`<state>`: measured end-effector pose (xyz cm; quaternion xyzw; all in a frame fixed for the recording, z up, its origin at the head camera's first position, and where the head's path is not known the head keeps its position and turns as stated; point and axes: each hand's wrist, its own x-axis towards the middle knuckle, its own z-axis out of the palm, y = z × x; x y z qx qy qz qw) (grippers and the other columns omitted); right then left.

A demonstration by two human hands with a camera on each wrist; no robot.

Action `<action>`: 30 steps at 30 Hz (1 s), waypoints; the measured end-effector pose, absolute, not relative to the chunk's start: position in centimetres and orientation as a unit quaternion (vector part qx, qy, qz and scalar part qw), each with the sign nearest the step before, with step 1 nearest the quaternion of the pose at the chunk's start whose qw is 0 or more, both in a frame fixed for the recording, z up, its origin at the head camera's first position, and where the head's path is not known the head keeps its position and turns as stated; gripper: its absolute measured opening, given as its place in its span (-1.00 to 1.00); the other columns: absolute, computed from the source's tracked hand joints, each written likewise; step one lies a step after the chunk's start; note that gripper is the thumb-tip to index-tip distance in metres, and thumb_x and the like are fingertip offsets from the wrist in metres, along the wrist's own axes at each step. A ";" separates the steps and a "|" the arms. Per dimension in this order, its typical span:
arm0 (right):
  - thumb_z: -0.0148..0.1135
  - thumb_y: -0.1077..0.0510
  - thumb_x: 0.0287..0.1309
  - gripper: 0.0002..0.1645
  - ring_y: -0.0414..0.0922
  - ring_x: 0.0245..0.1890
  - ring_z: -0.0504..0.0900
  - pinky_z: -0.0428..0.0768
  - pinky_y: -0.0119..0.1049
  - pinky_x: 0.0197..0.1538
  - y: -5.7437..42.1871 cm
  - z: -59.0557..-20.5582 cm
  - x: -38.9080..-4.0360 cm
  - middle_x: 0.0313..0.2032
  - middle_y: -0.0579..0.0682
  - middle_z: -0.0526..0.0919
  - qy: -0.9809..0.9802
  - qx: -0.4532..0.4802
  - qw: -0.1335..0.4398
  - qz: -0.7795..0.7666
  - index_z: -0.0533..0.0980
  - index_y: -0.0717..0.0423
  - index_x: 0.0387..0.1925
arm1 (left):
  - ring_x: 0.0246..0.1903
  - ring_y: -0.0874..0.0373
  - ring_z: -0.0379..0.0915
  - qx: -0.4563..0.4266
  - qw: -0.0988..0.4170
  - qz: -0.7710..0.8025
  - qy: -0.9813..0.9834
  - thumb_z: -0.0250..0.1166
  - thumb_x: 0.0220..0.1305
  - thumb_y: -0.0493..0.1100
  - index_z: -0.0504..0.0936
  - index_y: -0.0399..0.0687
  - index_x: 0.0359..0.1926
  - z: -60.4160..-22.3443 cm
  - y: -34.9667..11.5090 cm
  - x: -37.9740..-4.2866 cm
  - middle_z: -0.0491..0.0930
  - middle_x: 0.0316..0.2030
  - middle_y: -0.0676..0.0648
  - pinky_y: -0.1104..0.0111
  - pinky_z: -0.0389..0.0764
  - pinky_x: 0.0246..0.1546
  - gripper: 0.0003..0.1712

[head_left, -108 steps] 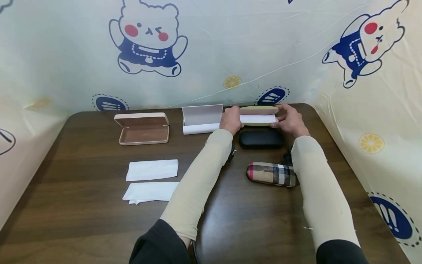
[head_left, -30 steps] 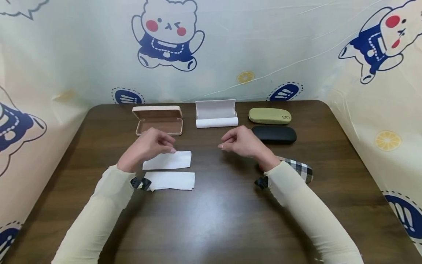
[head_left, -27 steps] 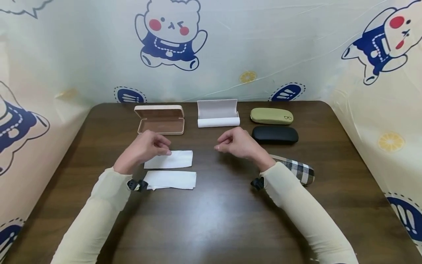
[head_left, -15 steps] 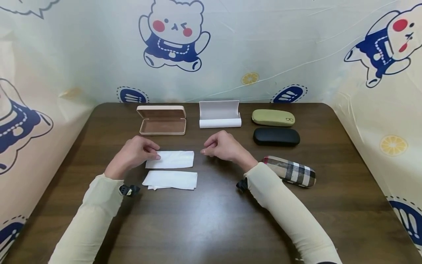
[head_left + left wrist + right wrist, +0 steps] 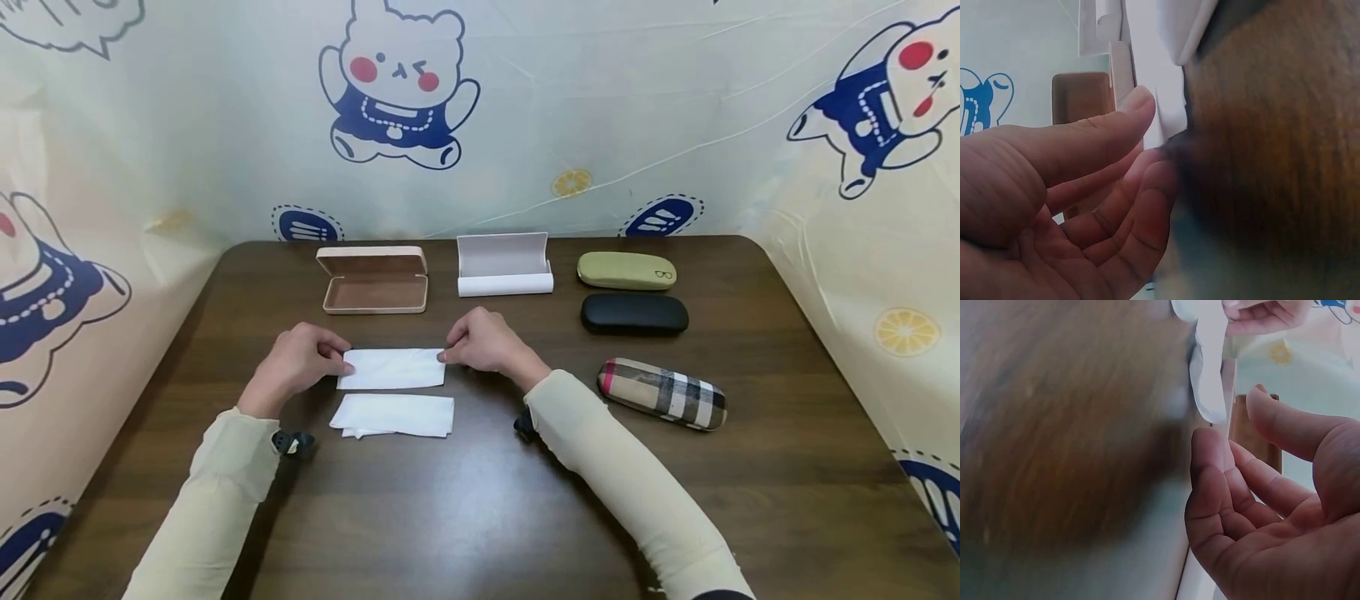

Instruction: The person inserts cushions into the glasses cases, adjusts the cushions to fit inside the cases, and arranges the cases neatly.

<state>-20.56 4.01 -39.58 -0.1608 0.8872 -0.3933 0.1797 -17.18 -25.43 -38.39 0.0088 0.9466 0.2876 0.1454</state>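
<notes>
right hand (image 5: 483, 340) has just come in to the right end of the far white folded cloth (image 5: 393, 369), left hand (image 5: 300, 358) at its left end, nearer the desk's (image 5: 480, 517) left edge than its right. fingers (image 5: 1213, 506) on both sides half open, thumbs apart, no hold seen; both ends within reach, so a two-ended grip looks feasible.

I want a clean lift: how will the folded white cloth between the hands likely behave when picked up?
The folded white cloth will probably droop, as its edge curves softly in the right wrist view. Being thin and flat, it is likely light.
</notes>
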 end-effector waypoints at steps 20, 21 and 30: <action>0.54 0.12 0.02 -0.76 -0.13 -0.43 0.53 0.48 -0.34 -0.40 1.9 -40.3 -20.3 -0.56 -0.12 0.60 0.926 -0.152 0.139 -0.317 0.62 0.01 -0.62 | -0.28 -0.09 0.42 -0.003 0.136 0.294 0.946 0.47 0.23 -0.13 0.76 -0.16 -0.26 -39.1 -25.0 -17.9 0.62 -0.29 -0.16 0.16 0.48 -0.28 -0.83; 0.53 0.13 0.03 -0.76 -0.14 -0.45 0.52 0.48 -0.35 -0.41 1.9 -40.3 -20.3 -0.57 -0.13 0.60 0.925 -0.153 0.139 -0.319 0.62 0.01 -0.62 | -0.26 -0.10 0.41 -0.006 0.139 0.301 0.943 0.46 0.24 -0.13 0.76 -0.16 -0.25 -39.0 -25.0 -17.8 0.62 -0.26 -0.17 0.15 0.49 -0.26 -0.82; 0.45 0.25 0.03 -0.85 -0.14 -0.54 0.50 0.46 -0.32 -0.45 2.9 -40.2 -20.2 -0.52 -0.05 0.62 0.875 -0.141 0.160 -0.434 0.62 0.09 -0.56 | -0.28 -0.10 0.45 -0.023 0.167 0.408 0.897 0.39 0.32 -0.19 0.56 -0.29 -0.08 -38.8 -25.2 -17.5 0.61 -0.30 -0.20 0.17 0.53 -0.20 -0.71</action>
